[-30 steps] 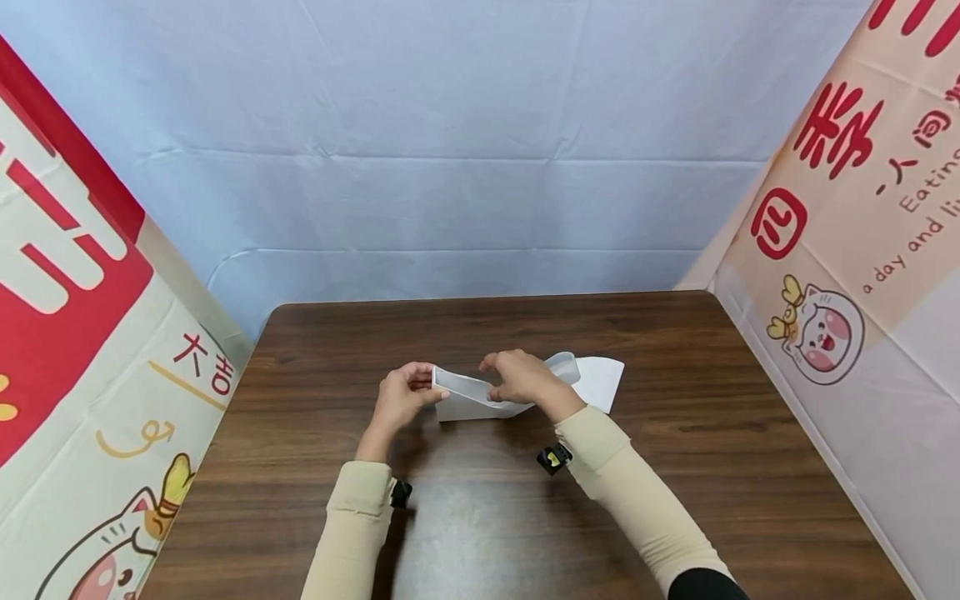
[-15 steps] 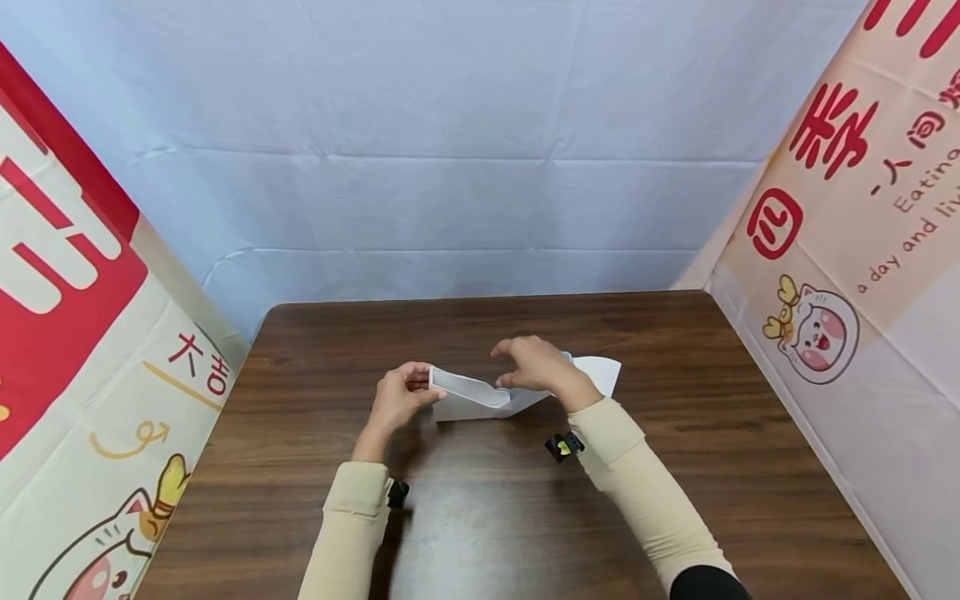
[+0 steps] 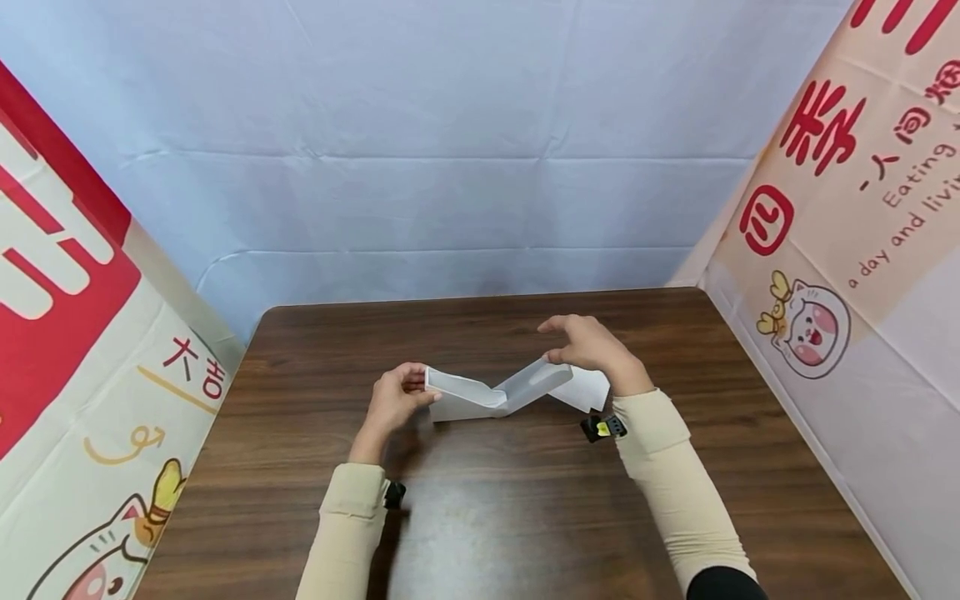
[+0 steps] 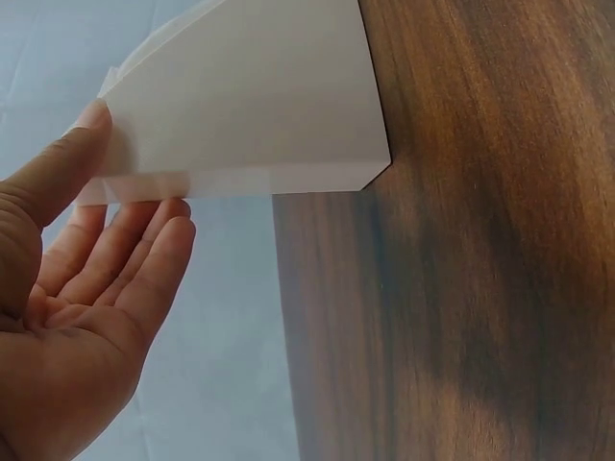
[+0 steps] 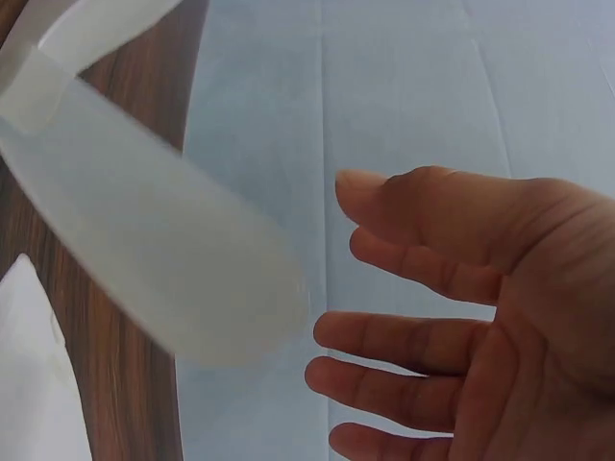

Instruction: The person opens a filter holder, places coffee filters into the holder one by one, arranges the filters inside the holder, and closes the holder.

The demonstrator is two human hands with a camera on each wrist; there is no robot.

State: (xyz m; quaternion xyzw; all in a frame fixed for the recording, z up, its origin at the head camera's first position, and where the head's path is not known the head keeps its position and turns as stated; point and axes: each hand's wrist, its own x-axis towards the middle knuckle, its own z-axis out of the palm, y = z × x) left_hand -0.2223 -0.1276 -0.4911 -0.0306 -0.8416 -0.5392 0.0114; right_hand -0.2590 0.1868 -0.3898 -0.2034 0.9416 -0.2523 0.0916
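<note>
1. A long, folded piece of thin white paper (image 3: 459, 408), matte and bent, is at the middle of a dark brown wood-grain table (image 3: 465, 533), towards its far side.
2. Its long axis runs left to right, bent like a shallow, wide V; the low point of the bend sits in the middle.
3. The left half stands on its long edge, its squared end pointing left.
4. The right half, a translucent flap with a rounded end (image 3: 536, 382), slants up, pointing right and far.
5. The person's left hand (image 3: 395, 398) pinches the squared left end, thumb on the near face, fingertips at the edge behind.
6. The person's right hand (image 3: 592, 346) is just beside the rounded end, fingers spread and gripping nothing.
7. A white paper sheet (image 3: 583, 388) shows right of the flap, beneath the right hand.
</note>
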